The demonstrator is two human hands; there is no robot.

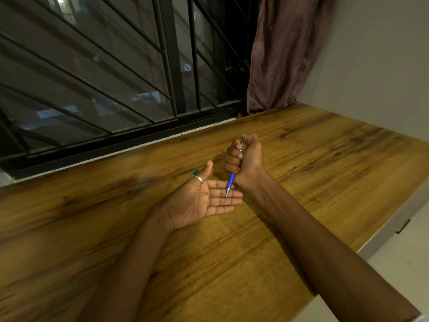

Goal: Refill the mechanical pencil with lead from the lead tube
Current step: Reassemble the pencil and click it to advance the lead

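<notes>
My right hand [243,159] is closed in a fist around a blue mechanical pencil [231,181], held upright with its metal tip pointing down; my thumb sits at the top end. The tip hovers just over the fingers of my left hand [204,201], which lies palm up and flat above the wooden table [301,163], fingers spread, holding nothing. A silver ring is on the left thumb. Behind that thumb a small green-capped item [195,173], possibly the lead tube, peeks out on the table, mostly hidden.
A window with black metal bars [171,66] runs along the table's far edge. A brownish curtain [285,54] hangs at the back right corner. The table's right edge [383,235] drops off beside a pale wall.
</notes>
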